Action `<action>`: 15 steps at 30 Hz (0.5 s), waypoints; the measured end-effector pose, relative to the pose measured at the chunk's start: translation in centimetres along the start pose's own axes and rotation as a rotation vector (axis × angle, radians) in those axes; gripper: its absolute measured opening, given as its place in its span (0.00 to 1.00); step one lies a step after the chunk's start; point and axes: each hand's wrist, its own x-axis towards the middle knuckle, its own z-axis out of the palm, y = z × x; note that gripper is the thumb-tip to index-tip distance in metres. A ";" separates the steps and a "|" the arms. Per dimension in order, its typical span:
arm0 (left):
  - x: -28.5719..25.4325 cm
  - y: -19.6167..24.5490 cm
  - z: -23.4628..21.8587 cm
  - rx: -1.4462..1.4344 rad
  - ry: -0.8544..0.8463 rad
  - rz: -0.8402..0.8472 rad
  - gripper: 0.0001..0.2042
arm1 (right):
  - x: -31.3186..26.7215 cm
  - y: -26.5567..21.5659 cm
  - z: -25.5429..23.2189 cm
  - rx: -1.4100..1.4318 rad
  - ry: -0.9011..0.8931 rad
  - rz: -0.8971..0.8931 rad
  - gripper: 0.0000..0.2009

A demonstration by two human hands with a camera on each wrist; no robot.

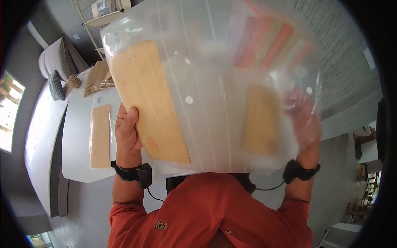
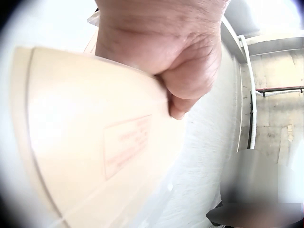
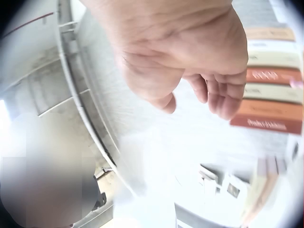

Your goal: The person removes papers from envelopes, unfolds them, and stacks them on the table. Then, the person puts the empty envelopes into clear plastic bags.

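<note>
A large, clear plastic sheet or bag (image 1: 202, 132) spreads in front of the torso in the head view. My left hand (image 1: 128, 129) grips a tan envelope (image 1: 155, 103) at its left edge, thumb on the front. The left wrist view shows that hand (image 2: 161, 38) on the envelope (image 2: 85, 133), which has red print. Whether it lies inside the plastic, I cannot tell. Blurred behind the plastic are my right hand (image 1: 304, 118) and another tan piece (image 1: 260, 120). In the right wrist view the right hand (image 3: 185, 57) has loosely bent fingers, apart from the thumb, with nothing visible between them.
Left on the white table (image 1: 78, 136) lie a wrapped tan packet (image 1: 100, 136), brown paper bags (image 1: 97, 78) and a twine ball (image 1: 74, 81). Orange, red and cream printed strips (image 3: 270, 76) appear at the right wrist view's right; similar colours (image 1: 269, 41) blur through the plastic.
</note>
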 end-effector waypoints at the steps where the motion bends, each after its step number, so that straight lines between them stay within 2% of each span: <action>1: 0.3 -0.5 0.4 -0.016 0.006 -0.014 0.22 | -0.2 1.5 1.5 0.061 -0.158 0.173 0.31; 3: 0.5 -1.5 1.0 0.027 0.019 -0.046 0.21 | -0.8 3.2 5.3 0.477 -0.587 0.271 0.30; 6: 0.3 -2.1 1.3 0.064 0.058 -0.116 0.21 | -1.4 3.1 8.4 0.229 -0.535 0.258 0.17; 10: -0.5 -0.7 1.8 0.053 0.089 -0.198 0.20 | -1.0 4.6 9.6 0.030 -0.461 0.214 0.14; 13: -1.6 0.3 0.3 0.215 0.129 -0.306 0.21 | -1.4 5.5 10.4 -0.065 -0.438 0.232 0.14; 15: -3.1 2.3 -1.2 0.283 0.161 -0.279 0.20 | -1.6 5.3 10.6 -0.135 -0.456 0.263 0.14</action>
